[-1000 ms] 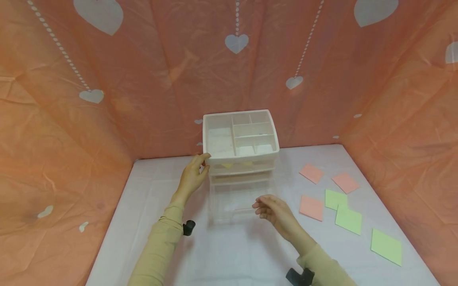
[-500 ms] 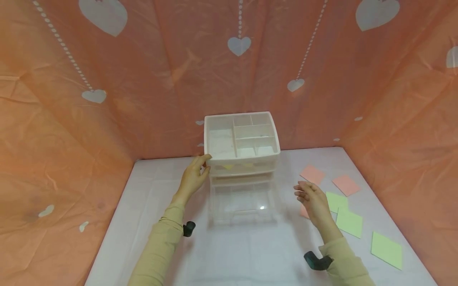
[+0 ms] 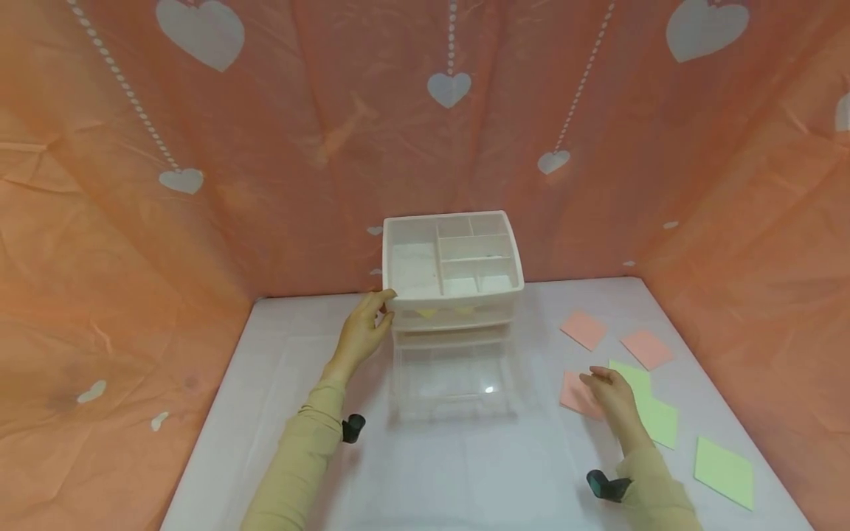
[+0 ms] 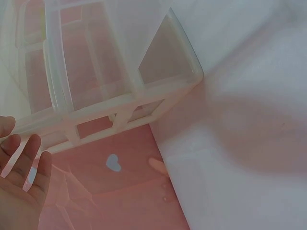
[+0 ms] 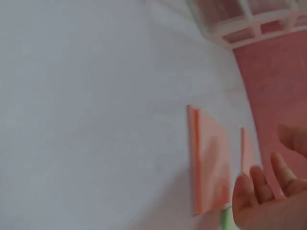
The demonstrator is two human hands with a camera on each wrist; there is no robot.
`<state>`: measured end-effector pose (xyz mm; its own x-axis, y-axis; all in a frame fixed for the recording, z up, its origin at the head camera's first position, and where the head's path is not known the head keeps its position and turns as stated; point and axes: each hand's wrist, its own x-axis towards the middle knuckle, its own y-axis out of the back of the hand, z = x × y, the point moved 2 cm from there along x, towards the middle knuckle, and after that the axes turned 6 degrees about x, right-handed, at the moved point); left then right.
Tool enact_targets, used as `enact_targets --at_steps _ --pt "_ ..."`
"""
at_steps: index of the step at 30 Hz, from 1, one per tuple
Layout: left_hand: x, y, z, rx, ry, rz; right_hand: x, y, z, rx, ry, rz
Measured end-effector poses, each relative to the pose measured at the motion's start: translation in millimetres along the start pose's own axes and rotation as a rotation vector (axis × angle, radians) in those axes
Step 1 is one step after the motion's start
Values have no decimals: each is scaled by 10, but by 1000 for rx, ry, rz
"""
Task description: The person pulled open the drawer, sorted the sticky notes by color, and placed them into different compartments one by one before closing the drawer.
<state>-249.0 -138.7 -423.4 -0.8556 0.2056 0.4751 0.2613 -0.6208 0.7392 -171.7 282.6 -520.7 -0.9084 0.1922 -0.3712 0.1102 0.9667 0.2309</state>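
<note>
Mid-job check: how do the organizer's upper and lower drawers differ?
The upper drawer sits pushed in, while the lower drawer is pulled out. Yellow patches show through the upper drawer's front; none show in the lower drawer. Both are see-through and belong to the same organizer.

No lettering, label, brand or number can be read in any view; the only printed signs are pale hearts (image 3: 448,90), some under dotted lines (image 3: 116,71), on the orange cloth (image 3: 265,199).
</note>
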Motion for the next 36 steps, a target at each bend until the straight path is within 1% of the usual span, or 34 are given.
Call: enact_targets --at_steps 3,7,10,14,17,23,28,32,36 --pt "-6 8 4 -5 -8 6 41 27 109 -43 -15 33" --pt "-14 13 7 -15 -13 3 75 39 164 -126 -19 58" --pt "-16 4 7 -14 -18 8 101 52 191 -246 -15 60" --pt "-5 -11 -2 7 -30 22 129 80 215 -428 -8 42" --pt "0 -17 -14 12 -31 24 127 85 220 -485 9 25" --pt "-5 -16 -28 12 -26 20 89 72 242 -478 53 58" --pt "-8 -13 -19 17 -28 12 47 85 272 -428 78 101" --pt "-6 -12 -15 18 -17 3 24 107 276 -389 90 113" --pt "-4 -12 -17 16 -13 3 -1 153 284 -411 99 135"
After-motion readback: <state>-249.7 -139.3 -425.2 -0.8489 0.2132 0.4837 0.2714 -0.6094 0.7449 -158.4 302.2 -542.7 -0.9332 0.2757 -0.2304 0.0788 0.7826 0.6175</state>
